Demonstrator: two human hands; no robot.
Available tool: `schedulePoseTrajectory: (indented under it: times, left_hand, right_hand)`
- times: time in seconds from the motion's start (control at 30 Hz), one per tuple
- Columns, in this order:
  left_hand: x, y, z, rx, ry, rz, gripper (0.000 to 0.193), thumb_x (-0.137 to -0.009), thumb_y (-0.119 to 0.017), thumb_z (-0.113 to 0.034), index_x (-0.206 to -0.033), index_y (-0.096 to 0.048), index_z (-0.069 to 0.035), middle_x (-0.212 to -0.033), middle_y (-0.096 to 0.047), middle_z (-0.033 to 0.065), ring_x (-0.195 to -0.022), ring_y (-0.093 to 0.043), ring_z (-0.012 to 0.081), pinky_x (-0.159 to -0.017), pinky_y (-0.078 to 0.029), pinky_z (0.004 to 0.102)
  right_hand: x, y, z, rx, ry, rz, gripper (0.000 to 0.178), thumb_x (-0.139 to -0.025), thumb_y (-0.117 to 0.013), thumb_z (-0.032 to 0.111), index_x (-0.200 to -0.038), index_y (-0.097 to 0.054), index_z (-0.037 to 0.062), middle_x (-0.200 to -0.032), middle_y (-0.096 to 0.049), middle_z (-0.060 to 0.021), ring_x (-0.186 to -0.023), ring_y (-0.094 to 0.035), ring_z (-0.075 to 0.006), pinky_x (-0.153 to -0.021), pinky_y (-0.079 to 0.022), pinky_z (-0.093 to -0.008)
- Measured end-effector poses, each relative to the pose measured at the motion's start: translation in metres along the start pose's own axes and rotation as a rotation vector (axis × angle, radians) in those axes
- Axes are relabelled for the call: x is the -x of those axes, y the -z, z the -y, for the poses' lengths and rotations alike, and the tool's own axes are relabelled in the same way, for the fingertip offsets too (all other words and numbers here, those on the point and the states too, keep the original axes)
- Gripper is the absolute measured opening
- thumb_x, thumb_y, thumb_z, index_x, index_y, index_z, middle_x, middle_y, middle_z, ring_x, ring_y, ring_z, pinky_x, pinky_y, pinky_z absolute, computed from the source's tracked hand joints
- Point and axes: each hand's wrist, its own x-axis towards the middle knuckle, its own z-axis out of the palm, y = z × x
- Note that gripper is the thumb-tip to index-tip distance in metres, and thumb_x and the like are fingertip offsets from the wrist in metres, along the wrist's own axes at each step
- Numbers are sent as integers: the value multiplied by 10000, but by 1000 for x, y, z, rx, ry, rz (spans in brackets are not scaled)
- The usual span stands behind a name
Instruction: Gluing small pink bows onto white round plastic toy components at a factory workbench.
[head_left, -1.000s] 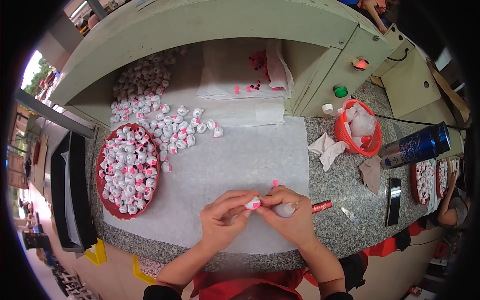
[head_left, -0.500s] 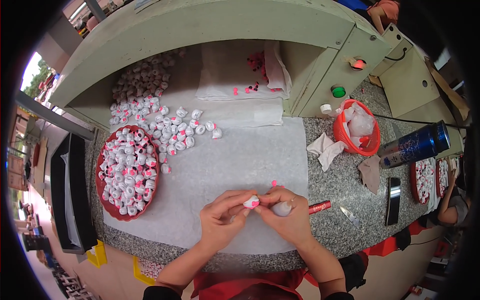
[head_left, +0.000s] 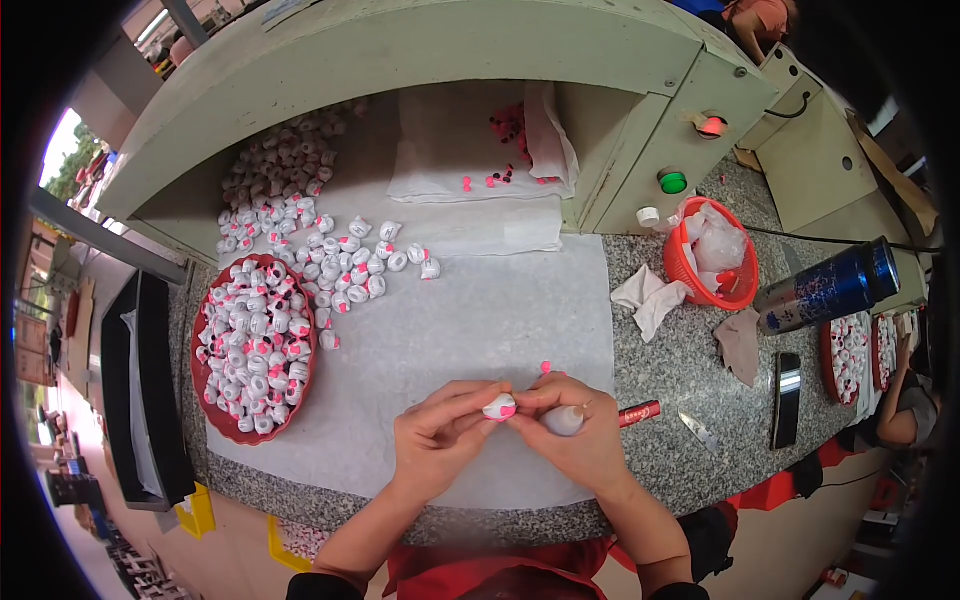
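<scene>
We saw a small white piece with a pink spot pinched between the fingertips of both hands, low over the near middle of the white cloth that covered the surface. The left hand was closed on its left side, fingers curled around it. The right hand met it from the right and was also closed around a small pale bottle, whose tip lay against the piece. A loose pink bit sat on the cloth just beyond the right hand's knuckles. A red tube lay on the speckled stone surface just to the right of that hand. Farther right lay a small blade and a dark phone. Well to the left, a red tray held many white and pink pieces, and more of them were scattered on the cloth beyond it. To the right rear stood an orange basket with plastic inside, a crumpled rag beside it, and a blue can lying on its side.
</scene>
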Motion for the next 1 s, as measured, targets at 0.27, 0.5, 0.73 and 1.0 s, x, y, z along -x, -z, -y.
schedulePoseTrajectory:
  times: [0.27,0.5,0.73,1.0]
  left_hand:
    - [1,0,1,-39,-12,-3,354,-736,-493,182,-1055,-560,45,-1090,-527,195,-1009,-542,238,-850,-477,311]
    - [2,-1,2,-87,-3,-33,346,-736,-489,178,-1048,-558,46,-1086,-528,194,-1008,-541,238,-851,-478,316]
    - [3,-1,4,-62,12,-43,362,-730,-481,184,-1056,-555,44,-1079,-538,187,-994,-547,222,-841,-476,302]
    - [3,-2,6,-67,21,-65,351,-734,-481,173,-1052,-557,45,-1064,-554,174,-972,-557,202,-826,-477,285]
  right_hand:
    - [-1,-1,-1,13,22,11,151,-680,-677,-26,-811,-614,15,-717,-588,-33,-652,-547,-84,-588,-434,-214]
    - [-1,-4,-2,16,36,-17,129,-682,-672,-36,-782,-605,10,-706,-582,-41,-638,-537,-88,-577,-427,-214]
    - [-1,-6,-3,0,5,-27,114,-688,-670,-34,-764,-594,5,-704,-579,-40,-635,-530,-78,-571,-422,-210]
    - [0,-6,-5,5,-11,-36,117,-687,-675,-29,-763,-593,8,-707,-582,-39,-638,-539,-80,-574,-427,-210]
